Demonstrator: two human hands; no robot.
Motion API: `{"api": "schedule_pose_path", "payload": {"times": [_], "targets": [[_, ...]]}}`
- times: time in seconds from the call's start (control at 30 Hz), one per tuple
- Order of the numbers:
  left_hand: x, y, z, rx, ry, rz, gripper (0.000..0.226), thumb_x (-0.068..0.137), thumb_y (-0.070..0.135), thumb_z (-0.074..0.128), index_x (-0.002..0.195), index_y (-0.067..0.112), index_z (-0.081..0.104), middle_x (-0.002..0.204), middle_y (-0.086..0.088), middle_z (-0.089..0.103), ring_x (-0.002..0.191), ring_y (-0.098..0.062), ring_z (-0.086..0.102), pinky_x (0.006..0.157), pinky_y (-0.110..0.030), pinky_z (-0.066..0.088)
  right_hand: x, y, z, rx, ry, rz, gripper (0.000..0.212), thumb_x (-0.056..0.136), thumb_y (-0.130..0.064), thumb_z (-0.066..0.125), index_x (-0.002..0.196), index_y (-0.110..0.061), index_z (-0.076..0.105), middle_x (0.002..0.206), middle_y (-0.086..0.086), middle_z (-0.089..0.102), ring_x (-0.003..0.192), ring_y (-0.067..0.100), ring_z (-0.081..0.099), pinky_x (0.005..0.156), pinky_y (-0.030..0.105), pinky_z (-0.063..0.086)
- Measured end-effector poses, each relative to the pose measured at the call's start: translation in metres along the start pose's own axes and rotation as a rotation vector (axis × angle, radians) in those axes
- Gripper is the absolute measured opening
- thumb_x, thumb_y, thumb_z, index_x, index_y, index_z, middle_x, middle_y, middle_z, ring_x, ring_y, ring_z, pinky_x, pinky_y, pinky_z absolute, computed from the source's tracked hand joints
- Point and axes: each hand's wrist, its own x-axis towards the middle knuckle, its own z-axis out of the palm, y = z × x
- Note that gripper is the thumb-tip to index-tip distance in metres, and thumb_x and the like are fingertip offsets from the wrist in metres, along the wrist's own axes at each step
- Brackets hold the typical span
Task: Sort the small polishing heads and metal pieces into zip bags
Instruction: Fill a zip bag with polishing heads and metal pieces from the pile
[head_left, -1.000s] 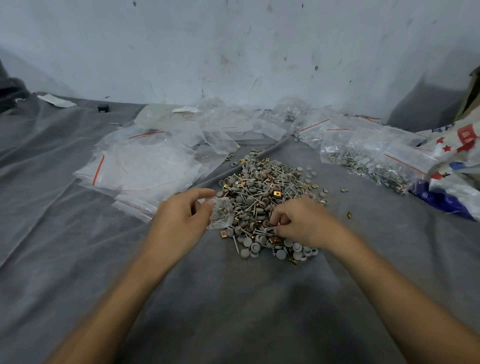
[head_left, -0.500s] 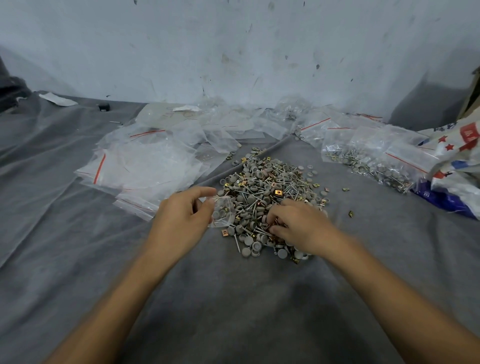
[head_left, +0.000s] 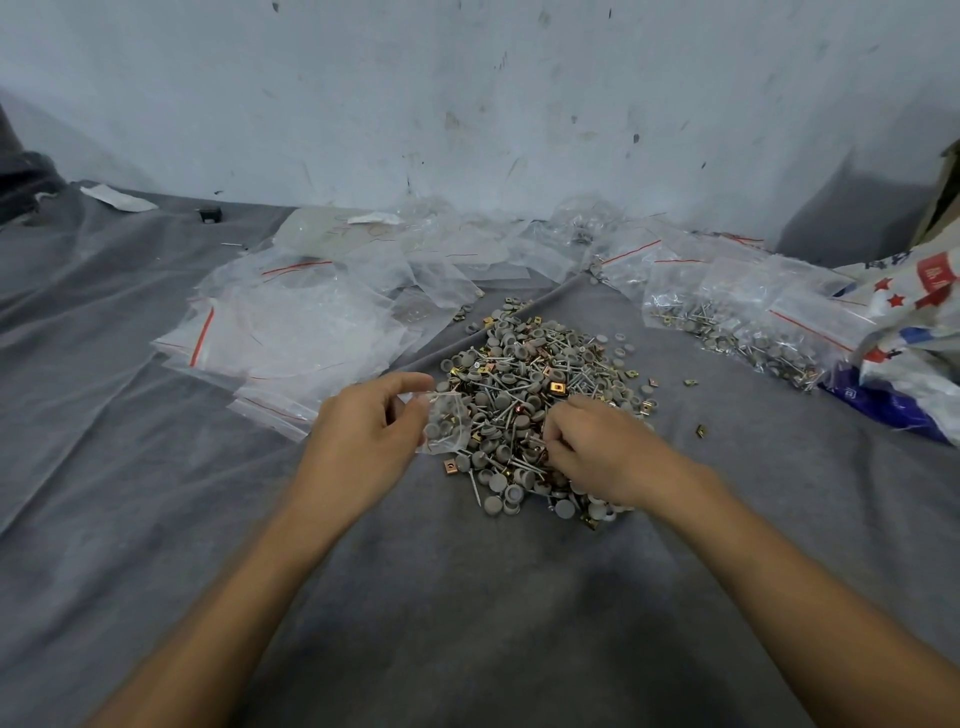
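A heap of grey polishing heads, pins and small gold metal pieces (head_left: 540, 384) lies on the grey cloth (head_left: 467, 597) in the middle. My left hand (head_left: 363, 436) pinches a small clear zip bag (head_left: 448, 423) at the heap's left edge; the bag holds a few grey heads and a gold piece. My right hand (head_left: 597, 449) rests on the near right of the heap with its fingers curled into the pieces; what they grip is hidden.
Empty zip bags with red strips (head_left: 291, 338) lie at the left and back. Filled bags (head_left: 753, 332) sit at the right, beside a printed plastic sack (head_left: 919, 332). A few loose pieces (head_left: 701, 431) lie to the right of the heap. A wall stands behind.
My right hand has slid a little forward and left over the heap's near edge, its fingers working in the pieces. My left hand and the bag have stayed in place.
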Motion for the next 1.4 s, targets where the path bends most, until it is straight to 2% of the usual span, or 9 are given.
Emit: {"api": "schedule_pose_path", "payload": {"times": [0.17, 0.3, 0.47, 0.57, 0.63, 0.73, 0.9, 1.13, 1.4], "targets": [[0.0, 0.001, 0.001, 0.003, -0.006, 0.003, 0.022, 0.101, 0.026, 0.058, 0.118, 0.03, 0.071, 0.065, 0.0, 0.068, 0.054, -0.001, 0.06, 0.058, -0.028, 0.047, -0.004, -0.006, -0.015, 0.045, 0.134, -0.02, 0.009, 0.102, -0.023, 0.048, 0.093, -0.024, 0.05, 0.094, -0.005, 0.055, 0.087, 0.017, 0.053, 0.075, 0.034, 0.044], [0.0, 0.001, 0.002, -0.006, -0.007, 0.001, 0.021, 0.101, 0.025, 0.059, 0.118, 0.029, 0.071, 0.065, 0.001, 0.068, 0.056, 0.005, 0.061, 0.055, -0.02, 0.042, -0.008, -0.036, -0.024, 0.281, 0.206, -0.101, 0.005, 0.098, -0.026, 0.059, 0.094, -0.028, 0.058, 0.087, -0.016, 0.06, 0.081, 0.002, 0.057, 0.071, 0.027, 0.047], [0.0, 0.0, 0.003, -0.006, 0.006, 0.005, 0.019, 0.1, 0.025, 0.061, 0.115, 0.03, 0.072, 0.063, 0.008, 0.069, 0.06, 0.002, 0.063, 0.06, -0.023, 0.042, 0.005, -0.075, -0.022, 0.336, 0.256, -0.205, 0.006, 0.094, -0.023, 0.066, 0.098, -0.021, 0.069, 0.093, -0.007, 0.069, 0.087, 0.012, 0.063, 0.084, 0.038, 0.052], [0.001, -0.001, 0.001, -0.001, 0.011, 0.002, 0.019, 0.1, 0.026, 0.061, 0.115, 0.03, 0.073, 0.065, 0.009, 0.069, 0.063, -0.001, 0.064, 0.062, -0.025, 0.045, 0.01, -0.073, -0.02, 0.489, 0.195, -0.163, 0.017, 0.095, -0.028, 0.07, 0.111, -0.025, 0.07, 0.099, -0.008, 0.072, 0.088, 0.006, 0.067, 0.084, 0.033, 0.055], [0.002, -0.002, 0.0, 0.002, 0.019, 0.004, 0.02, 0.1, 0.026, 0.06, 0.115, 0.031, 0.072, 0.065, 0.005, 0.069, 0.059, -0.003, 0.062, 0.061, -0.027, 0.046, 0.008, -0.057, -0.023, 0.574, 0.247, -0.115, 0.014, 0.093, -0.028, 0.072, 0.107, -0.029, 0.071, 0.095, -0.011, 0.072, 0.085, 0.001, 0.066, 0.083, 0.029, 0.056], [0.003, -0.002, -0.001, 0.011, 0.025, 0.01, 0.021, 0.1, 0.027, 0.059, 0.117, 0.031, 0.072, 0.065, 0.001, 0.069, 0.057, -0.005, 0.062, 0.061, -0.03, 0.05, 0.001, -0.027, -0.025, 0.497, 0.278, -0.064, 0.009, 0.093, -0.025, 0.072, 0.096, -0.033, 0.071, 0.092, -0.016, 0.071, 0.088, -0.001, 0.066, 0.084, 0.029, 0.056], [0.001, -0.002, -0.001, 0.009, 0.025, 0.006, 0.021, 0.1, 0.028, 0.059, 0.116, 0.03, 0.072, 0.066, -0.002, 0.069, 0.051, -0.006, 0.058, 0.064, -0.038, 0.055, -0.01, 0.005, -0.015, 0.213, 0.093, 0.02, 0.006, 0.096, -0.029, 0.067, 0.096, -0.033, 0.07, 0.091, -0.021, 0.066, 0.089, 0.002, 0.063, 0.073, 0.019, 0.047], [0.001, -0.001, 0.0, 0.005, 0.026, -0.006, 0.021, 0.1, 0.027, 0.059, 0.117, 0.031, 0.072, 0.066, -0.003, 0.069, 0.051, -0.008, 0.058, 0.065, -0.043, 0.057, -0.016, 0.0, 0.001, 0.085, -0.029, 0.015, 0.022, 0.089, -0.051, 0.07, 0.083, -0.031, 0.066, 0.084, -0.012, 0.062, 0.081, 0.007, 0.061, 0.071, 0.035, 0.052], [0.001, 0.0, -0.002, 0.005, 0.021, 0.004, 0.022, 0.101, 0.027, 0.058, 0.119, 0.029, 0.071, 0.066, -0.003, 0.069, 0.051, -0.002, 0.06, 0.06, -0.031, 0.051, -0.014, 0.003, -0.002, 0.176, 0.045, -0.009, 0.009, 0.095, -0.03, 0.064, 0.088, -0.025, 0.066, 0.083, -0.011, 0.064, 0.08, 0.009, 0.06, 0.071, 0.032, 0.047]]}}
